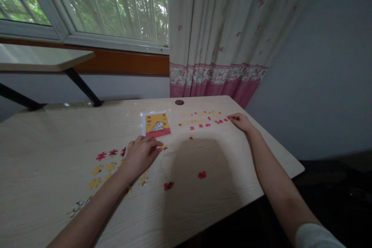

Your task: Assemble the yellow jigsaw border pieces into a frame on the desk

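My left hand (143, 152) is over the table, with thumb and index fingertips together at the edge of a yellow puzzle piece (164, 147) with a dark mark. Far to the right, my right hand (240, 121) pinches at the end of a row of red puzzle pieces (221, 121); the piece under its fingertips is mostly hidden. Yellow puzzle pieces (200, 114) lie in rows behind that one. A picture card (158, 123) shows a white animal on yellow and red. Between my arms lie two loose red pieces, one plain (201, 174), one with dark marks (169, 185).
Several red (101, 156), yellow (94, 183) and white pieces (76, 208) lie around my left forearm, partly hidden by it. A single small piece (191, 138) sits mid-table. The table (43, 155) has a cable hole (179, 102); a raised shelf (43, 57) stands back left. A curtain (215, 46) hangs behind.
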The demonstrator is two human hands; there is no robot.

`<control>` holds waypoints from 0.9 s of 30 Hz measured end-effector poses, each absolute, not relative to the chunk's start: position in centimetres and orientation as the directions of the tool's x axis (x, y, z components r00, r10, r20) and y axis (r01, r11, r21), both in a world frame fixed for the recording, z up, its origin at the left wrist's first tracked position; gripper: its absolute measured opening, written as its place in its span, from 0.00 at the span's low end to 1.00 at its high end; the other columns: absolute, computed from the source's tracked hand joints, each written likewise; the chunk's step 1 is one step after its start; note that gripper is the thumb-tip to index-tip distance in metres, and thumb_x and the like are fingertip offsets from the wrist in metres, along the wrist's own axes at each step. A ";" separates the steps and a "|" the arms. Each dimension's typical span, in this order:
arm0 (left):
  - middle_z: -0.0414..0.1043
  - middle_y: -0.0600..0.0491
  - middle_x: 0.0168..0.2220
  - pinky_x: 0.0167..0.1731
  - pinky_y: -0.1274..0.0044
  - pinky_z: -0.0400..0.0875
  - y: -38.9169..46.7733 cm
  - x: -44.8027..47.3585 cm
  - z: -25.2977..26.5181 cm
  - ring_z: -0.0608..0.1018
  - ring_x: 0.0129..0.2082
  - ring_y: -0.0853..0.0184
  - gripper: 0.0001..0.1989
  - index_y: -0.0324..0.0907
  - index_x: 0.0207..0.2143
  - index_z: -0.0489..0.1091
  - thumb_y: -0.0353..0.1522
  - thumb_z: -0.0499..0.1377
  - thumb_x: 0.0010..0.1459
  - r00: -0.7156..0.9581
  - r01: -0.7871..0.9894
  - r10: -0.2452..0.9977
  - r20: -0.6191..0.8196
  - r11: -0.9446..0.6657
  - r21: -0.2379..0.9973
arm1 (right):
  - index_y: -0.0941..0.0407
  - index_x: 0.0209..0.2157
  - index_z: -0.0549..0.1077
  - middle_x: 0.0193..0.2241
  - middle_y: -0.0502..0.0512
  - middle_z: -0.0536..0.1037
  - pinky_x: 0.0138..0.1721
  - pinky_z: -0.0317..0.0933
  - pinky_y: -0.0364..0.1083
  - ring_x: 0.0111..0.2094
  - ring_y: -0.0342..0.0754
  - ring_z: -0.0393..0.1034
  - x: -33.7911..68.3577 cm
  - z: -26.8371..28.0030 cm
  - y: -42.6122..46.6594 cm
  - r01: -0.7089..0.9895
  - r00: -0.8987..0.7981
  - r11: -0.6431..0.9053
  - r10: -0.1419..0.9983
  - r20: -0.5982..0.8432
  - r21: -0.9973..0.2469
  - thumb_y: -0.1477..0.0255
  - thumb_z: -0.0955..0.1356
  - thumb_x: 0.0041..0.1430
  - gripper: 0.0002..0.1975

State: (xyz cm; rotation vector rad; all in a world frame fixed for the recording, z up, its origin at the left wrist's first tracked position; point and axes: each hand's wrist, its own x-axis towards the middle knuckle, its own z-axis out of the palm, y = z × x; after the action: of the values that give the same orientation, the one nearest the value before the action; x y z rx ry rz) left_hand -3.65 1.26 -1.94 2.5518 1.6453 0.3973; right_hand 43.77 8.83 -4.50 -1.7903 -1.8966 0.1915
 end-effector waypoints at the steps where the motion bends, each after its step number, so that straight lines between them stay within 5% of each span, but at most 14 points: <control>1: 0.74 0.48 0.44 0.39 0.64 0.62 1.3 -3.7 -1.9 0.70 0.45 0.52 0.13 0.48 0.41 0.75 0.37 0.53 0.58 0.391 0.884 0.904 0.175 -0.421 0.202 | 0.59 0.39 0.79 0.35 0.59 0.78 0.39 0.63 0.46 0.34 0.48 0.70 43.7 -4.5 8.8 0.888 0.015 0.111 0.963 0.268 -0.447 0.69 0.65 0.54 0.15; 14: 0.74 0.49 0.44 0.39 0.64 0.62 1.2 -3.5 -1.8 0.70 0.45 0.53 0.12 0.49 0.41 0.75 0.36 0.54 0.58 0.389 0.883 0.906 0.165 -0.418 0.212 | 0.60 0.39 0.78 0.33 0.59 0.76 0.34 0.60 0.44 0.30 0.45 0.66 41.0 -3.5 9.4 0.882 0.063 0.117 0.931 0.359 -0.457 0.68 0.64 0.56 0.15; 27: 0.74 0.49 0.43 0.40 0.63 0.63 1.0 -3.5 -1.7 0.70 0.44 0.53 0.12 0.49 0.40 0.75 0.36 0.54 0.58 0.384 0.875 0.907 0.172 -0.417 0.246 | 0.58 0.40 0.78 0.39 0.59 0.77 0.45 0.59 0.45 0.40 0.48 0.69 26.6 0.7 14.4 0.840 -0.429 0.464 0.885 0.179 -0.282 0.76 0.65 0.55 0.12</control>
State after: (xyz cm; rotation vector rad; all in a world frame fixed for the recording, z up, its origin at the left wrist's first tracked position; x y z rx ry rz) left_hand -3.48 1.04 -1.67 2.5168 1.6277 0.4257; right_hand 26.58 14.37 0.70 -1.4696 -2.4167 0.2148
